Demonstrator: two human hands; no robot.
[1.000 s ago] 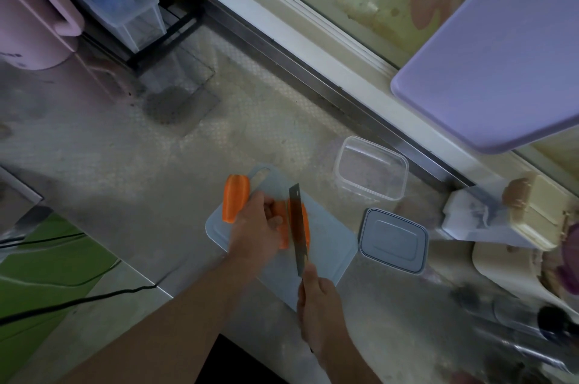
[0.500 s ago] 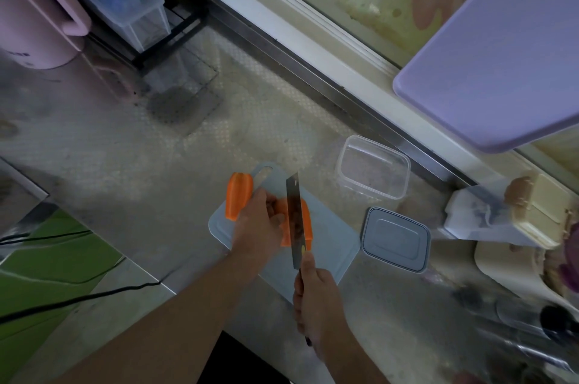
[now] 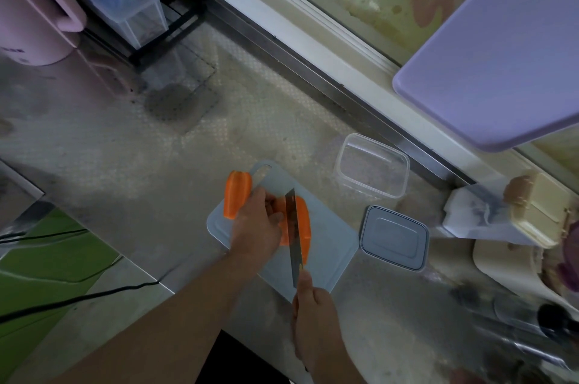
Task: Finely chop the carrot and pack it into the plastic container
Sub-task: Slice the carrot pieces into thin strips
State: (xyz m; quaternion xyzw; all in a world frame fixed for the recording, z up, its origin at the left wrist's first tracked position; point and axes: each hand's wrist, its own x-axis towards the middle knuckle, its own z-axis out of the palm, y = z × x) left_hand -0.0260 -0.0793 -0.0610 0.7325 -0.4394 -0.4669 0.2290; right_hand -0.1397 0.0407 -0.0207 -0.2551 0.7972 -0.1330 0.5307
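Observation:
On the pale blue cutting board lie orange carrot pieces. One large piece sits at the board's left edge. My left hand presses a second carrot piece down with curled fingers. My right hand grips the handle of a knife; its blade stands on that carrot piece, close to my left fingers. The clear plastic container stands uncovered and with nothing inside beyond the board's right corner. Its grey lid lies flat to the right of the board.
A pink kettle and a clear box on a black rack stand far left. A purple board leans at the upper right. Cream containers crowd the right edge. A black cable runs along the counter's left edge.
The knife blade has come down into the carrot piece after being lifted and shifted slightly. My left hand stays on the carrot. The camera moved a little.

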